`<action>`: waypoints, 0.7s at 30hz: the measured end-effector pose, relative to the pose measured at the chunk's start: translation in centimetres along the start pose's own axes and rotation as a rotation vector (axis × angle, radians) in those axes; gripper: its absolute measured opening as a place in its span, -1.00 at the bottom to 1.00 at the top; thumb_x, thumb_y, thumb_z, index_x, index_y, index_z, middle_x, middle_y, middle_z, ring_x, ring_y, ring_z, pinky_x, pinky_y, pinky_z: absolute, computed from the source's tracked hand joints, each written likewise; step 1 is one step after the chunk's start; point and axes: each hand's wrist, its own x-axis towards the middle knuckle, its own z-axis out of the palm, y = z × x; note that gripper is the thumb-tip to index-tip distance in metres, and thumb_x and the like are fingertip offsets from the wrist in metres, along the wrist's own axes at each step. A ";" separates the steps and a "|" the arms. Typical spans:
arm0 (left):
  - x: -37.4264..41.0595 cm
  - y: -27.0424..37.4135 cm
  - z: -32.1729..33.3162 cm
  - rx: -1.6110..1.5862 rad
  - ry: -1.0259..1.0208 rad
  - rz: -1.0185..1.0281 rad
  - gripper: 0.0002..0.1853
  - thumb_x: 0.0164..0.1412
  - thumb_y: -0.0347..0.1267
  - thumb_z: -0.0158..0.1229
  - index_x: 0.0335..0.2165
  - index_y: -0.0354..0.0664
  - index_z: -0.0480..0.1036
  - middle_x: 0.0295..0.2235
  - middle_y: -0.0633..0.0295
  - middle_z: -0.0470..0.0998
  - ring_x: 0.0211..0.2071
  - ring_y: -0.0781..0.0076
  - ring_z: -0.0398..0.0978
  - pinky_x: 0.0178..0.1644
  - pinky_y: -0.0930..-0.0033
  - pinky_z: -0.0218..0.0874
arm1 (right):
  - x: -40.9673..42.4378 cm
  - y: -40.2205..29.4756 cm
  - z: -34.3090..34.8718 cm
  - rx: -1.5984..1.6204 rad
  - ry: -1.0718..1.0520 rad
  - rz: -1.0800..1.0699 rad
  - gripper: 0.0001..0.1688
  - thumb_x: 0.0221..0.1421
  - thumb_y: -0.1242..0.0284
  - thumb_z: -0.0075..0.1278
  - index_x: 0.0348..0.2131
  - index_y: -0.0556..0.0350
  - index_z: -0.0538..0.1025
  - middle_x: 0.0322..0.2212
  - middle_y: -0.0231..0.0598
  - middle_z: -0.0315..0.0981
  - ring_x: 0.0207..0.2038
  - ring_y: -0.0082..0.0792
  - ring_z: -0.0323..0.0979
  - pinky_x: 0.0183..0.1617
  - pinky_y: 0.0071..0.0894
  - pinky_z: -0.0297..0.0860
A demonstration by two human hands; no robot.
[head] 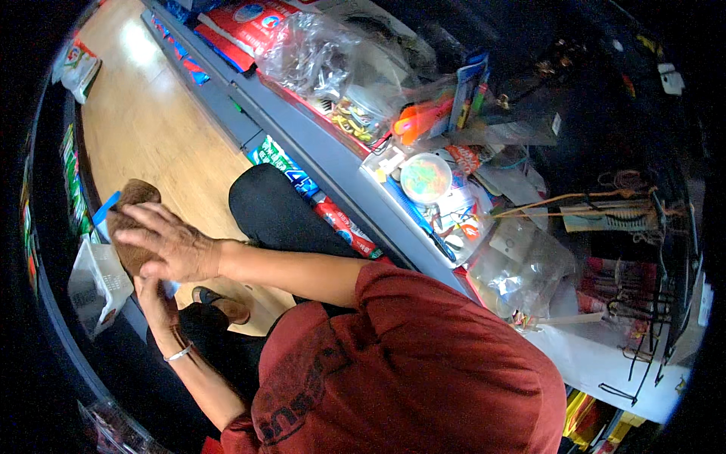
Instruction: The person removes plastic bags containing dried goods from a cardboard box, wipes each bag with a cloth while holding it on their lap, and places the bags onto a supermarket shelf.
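A brown fabric item [133, 249], perhaps a cloth or a knitted piece, is held up between my two hands at the left. My right hand [176, 241] lies over its upper side, with the fingers spread across the fabric. Below it, my left hand [156, 306], with a silver bracelet on the wrist, grips the lower end; its fingers are partly hidden. A blue strip [105, 207] sticks out beyond the fabric. Beside my left palm shows a small pale-blue piece [170, 288], too little to identify. A white plastic basket [105, 278] stands just beyond the hands.
Along the right runs a grey counter edge [317, 142] crowded with clear plastic bags [312, 54], a round tub [425, 177] and orange-handled scissors [417, 120]. Printed packets [346, 227] line its side. My knee [272, 204] is close to it, above a wooden floor [153, 125].
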 end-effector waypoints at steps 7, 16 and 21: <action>-1.7 -1.5 2.1 0.042 0.095 -0.163 -0.54 0.13 -0.52 -0.06 0.04 -0.31 0.19 -0.14 0.14 0.42 -0.19 0.37 0.44 -0.09 0.38 0.30 | -3.8 2.0 1.2 0.059 -0.061 0.315 -0.16 0.03 0.36 0.04 0.23 -0.05 0.04 0.14 0.14 -0.06 0.15 0.22 0.04 0.23 -0.02 0.07; -5.5 -3.7 3.3 0.118 0.019 -0.249 -0.45 -0.01 -0.54 -0.01 0.03 -0.39 0.21 -0.16 0.04 0.45 -0.19 0.26 0.46 -0.07 0.33 0.31 | -2.5 5.2 0.2 -0.074 0.045 0.704 -0.23 0.10 0.36 -0.05 0.21 0.12 0.02 0.02 0.22 0.10 0.06 0.20 0.16 0.12 0.00 0.17; -4.4 -6.6 -0.1 -0.466 -0.125 -0.205 -0.52 0.09 -0.35 -0.01 -0.06 -0.48 0.25 -0.23 -0.13 0.45 -0.17 -0.05 0.46 0.00 -0.01 0.30 | -2.9 5.8 0.2 0.008 0.200 0.725 -0.26 0.12 0.36 -0.07 0.20 0.15 0.03 0.04 0.20 0.11 0.10 0.13 0.12 0.16 -0.06 0.13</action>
